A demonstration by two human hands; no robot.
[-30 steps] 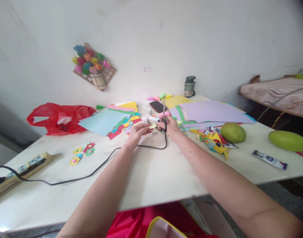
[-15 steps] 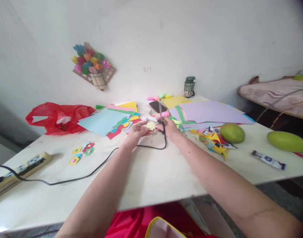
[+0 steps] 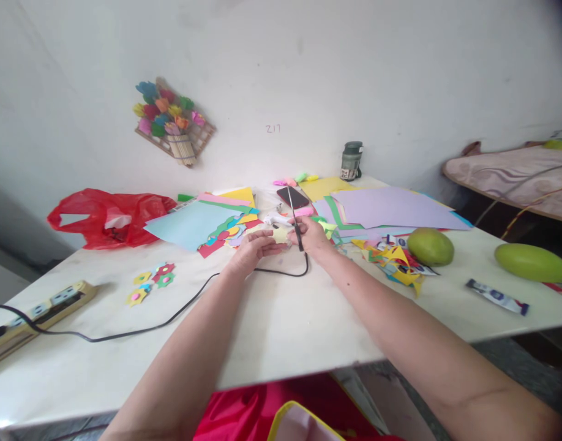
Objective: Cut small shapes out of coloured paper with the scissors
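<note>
My left hand [image 3: 259,250] is closed, its fingers pinching a small pale yellow piece of paper [image 3: 280,235]. Close on its right, my right hand [image 3: 312,236] grips a pair of scissors [image 3: 298,236] by the dark handles, which my fingers partly hide. The long metal blades point up and away from me and lie together as one thin line. Just behind the paper rests a white glue gun [image 3: 276,218], partly covered by my hands. A black cable [image 3: 281,273] loops beneath both wrists. Coloured paper cutouts [image 3: 223,236] lie left of my left hand.
Left are a red plastic bag [image 3: 111,214], paper flowers [image 3: 138,296] and a power strip [image 3: 42,315]. At the back lie a phone [image 3: 292,197] and a cup [image 3: 351,160]. Rightward are purple sheets [image 3: 391,208], paper scraps [image 3: 403,263], a green mango [image 3: 430,247] and a tube [image 3: 498,297].
The scissors' blades have come together from slightly apart and lean more to the left. The pale yellow paper has shifted slightly between my hands.
</note>
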